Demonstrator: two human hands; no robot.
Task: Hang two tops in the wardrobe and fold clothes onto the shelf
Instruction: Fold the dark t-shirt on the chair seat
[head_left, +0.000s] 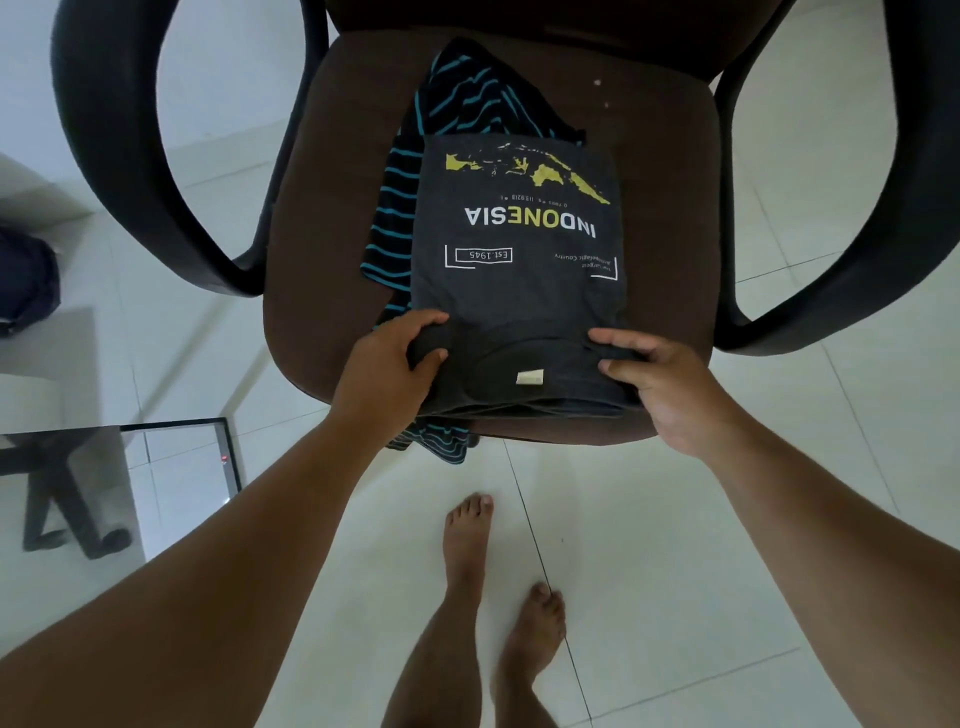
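A dark grey T-shirt (519, 291) with a yellow map print and the word INDONESIA lies folded into a rectangle on the brown seat of a chair (670, 218). Its collar end faces me. My left hand (387, 366) grips the near left corner of the shirt, thumb on top and fingers curled round the edge. My right hand (662, 379) pinches the near right corner. Under the shirt lies a black garment with teal stripes (415, 171), sticking out at the back, the left and over the seat's front edge.
The chair has dark curved armrests (119, 156) on both sides. A glass-topped table (171, 467) stands on the white tiled floor at the lower left. A dark bag (26, 280) sits at the far left. My bare feet (467, 540) stand in front of the chair.
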